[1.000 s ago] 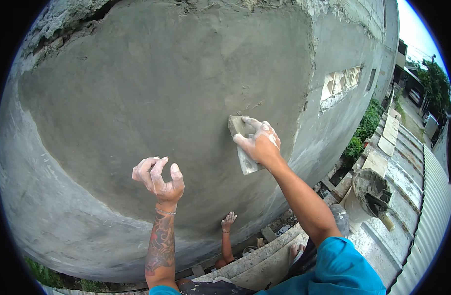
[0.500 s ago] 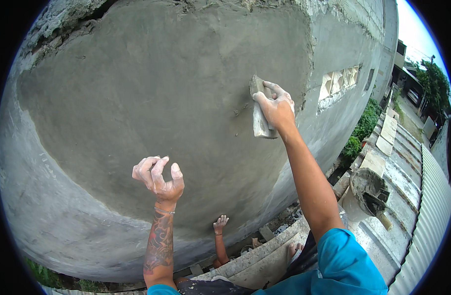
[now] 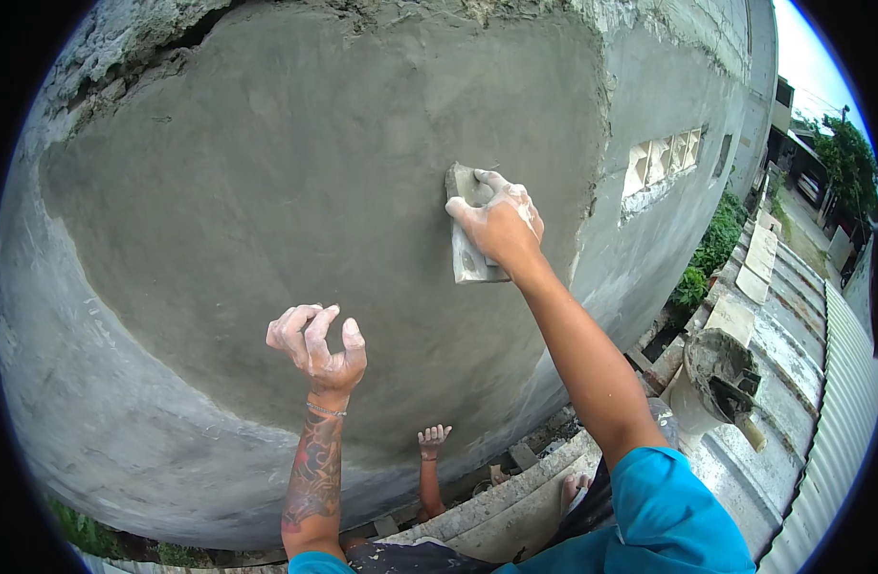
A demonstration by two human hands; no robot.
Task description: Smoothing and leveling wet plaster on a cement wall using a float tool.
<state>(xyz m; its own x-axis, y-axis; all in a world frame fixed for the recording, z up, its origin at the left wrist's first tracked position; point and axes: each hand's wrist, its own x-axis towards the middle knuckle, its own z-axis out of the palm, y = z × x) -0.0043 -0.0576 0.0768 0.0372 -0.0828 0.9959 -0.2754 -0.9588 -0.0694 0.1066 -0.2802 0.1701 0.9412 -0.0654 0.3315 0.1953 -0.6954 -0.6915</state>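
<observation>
My right hand [image 3: 508, 220] is closed round the grip of a cement-smeared plastering float [image 3: 466, 251]. The float lies against the dark, damp plaster [image 3: 295, 172] on the wall, right of its middle. Lower down and to the left, my left hand [image 3: 322, 349] hangs in front of the same plaster, holding nothing. Its fingers are half curled but apart, and whitened with dried cement. Another person's hand [image 3: 434, 438] reaches up near the wall's foot, between my forearms; what it touches, if anything, cannot be made out.
At the right, a bucket [image 3: 689, 397] of mortar, with a wooden-handled tool [image 3: 751, 430] in it, stands on a ledge beside corrugated roofing [image 3: 845, 402]. Vent blocks [image 3: 661, 163] pierce the wall farther along. Broken masonry [image 3: 123, 48] juts out at the upper left. Plants [image 3: 711, 244] grow below.
My right hand has slid the float left and slightly down across the plaster. My left hand has barely shifted. The other person's hand below has turned at the wrist.
</observation>
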